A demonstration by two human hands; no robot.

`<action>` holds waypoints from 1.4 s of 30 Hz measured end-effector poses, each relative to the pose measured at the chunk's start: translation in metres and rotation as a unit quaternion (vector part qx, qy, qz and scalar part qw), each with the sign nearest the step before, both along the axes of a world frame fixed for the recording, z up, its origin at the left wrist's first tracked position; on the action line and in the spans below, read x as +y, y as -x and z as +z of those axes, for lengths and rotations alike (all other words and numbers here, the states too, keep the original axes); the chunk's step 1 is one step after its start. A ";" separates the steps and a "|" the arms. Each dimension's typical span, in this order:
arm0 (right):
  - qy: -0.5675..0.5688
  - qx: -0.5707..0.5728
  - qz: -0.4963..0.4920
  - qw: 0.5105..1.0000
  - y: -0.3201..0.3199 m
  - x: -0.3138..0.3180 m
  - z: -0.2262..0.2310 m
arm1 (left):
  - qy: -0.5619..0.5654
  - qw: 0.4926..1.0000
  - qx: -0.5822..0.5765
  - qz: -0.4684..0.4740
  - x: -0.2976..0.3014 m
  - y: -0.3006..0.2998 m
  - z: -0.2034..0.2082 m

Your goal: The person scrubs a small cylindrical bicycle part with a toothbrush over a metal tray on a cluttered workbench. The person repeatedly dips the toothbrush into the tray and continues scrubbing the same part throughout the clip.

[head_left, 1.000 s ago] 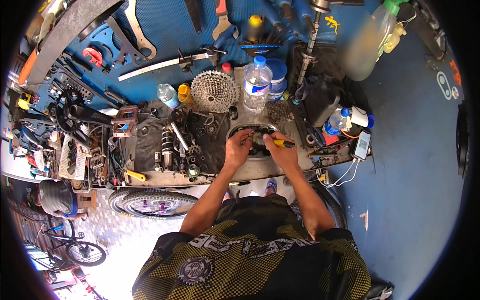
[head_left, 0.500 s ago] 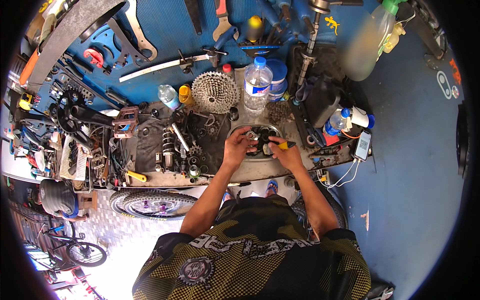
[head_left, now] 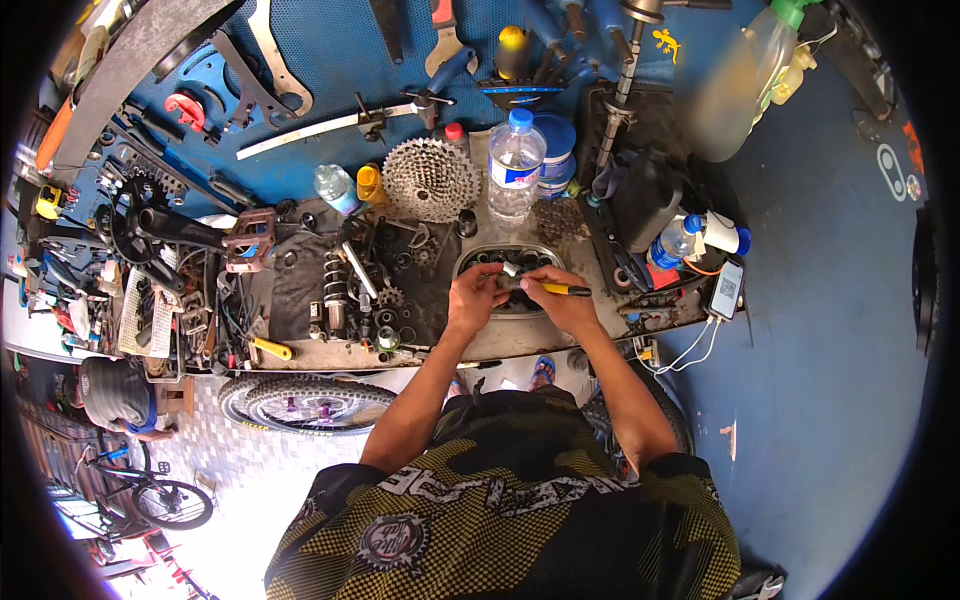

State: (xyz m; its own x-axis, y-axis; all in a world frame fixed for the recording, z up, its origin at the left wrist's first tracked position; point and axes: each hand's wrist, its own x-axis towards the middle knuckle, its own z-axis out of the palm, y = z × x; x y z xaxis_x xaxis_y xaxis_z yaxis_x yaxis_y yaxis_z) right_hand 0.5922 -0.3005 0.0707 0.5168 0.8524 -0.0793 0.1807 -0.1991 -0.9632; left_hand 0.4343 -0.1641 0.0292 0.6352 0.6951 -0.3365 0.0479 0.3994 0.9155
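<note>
Both my hands are close together over an oval metal tray (head_left: 549, 251) with dark small parts in it. My left hand (head_left: 476, 298) pinches a small shiny metal part (head_left: 511, 269) between thumb and fingers, above the tray. My right hand (head_left: 562, 308) is closed round a slim tool with a yellow handle (head_left: 566, 290), whose black end sticks out to the right. The tool's working end meets the left fingers and the metal part; its kind is too small to make out. Fingers partly hide the tray's contents.
Behind the tray stand a clear bottle with a blue cap (head_left: 514, 175) and a large cassette (head_left: 431, 181). A shock absorber (head_left: 335, 290) and loose parts lie left. At the right are a smaller bottle (head_left: 675, 243) and a phone (head_left: 727, 290) on a cable. Bicycle wheels (head_left: 310, 405) rest below the bench edge.
My right hand has turned the yellow-handled tool nearly level and brought it leftward against the metal part. My left hand, still pinching that part, has shifted slightly.
</note>
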 end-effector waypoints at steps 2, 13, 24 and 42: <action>-0.040 -0.082 -0.002 0.996 -0.008 -0.004 0.000 | -0.007 1.000 -0.005 0.002 0.003 -0.002 0.000; -0.071 -0.176 0.033 0.981 -0.011 -0.007 0.017 | -0.065 0.996 0.066 -0.003 0.005 -0.009 -0.001; 0.032 -0.317 0.025 0.948 -0.029 -0.027 -0.019 | -0.014 0.997 0.076 -0.017 0.017 -0.008 -0.007; 0.062 0.086 -0.041 0.993 -0.038 -0.013 -0.009 | -0.167 0.972 0.114 -0.123 0.011 -0.009 0.006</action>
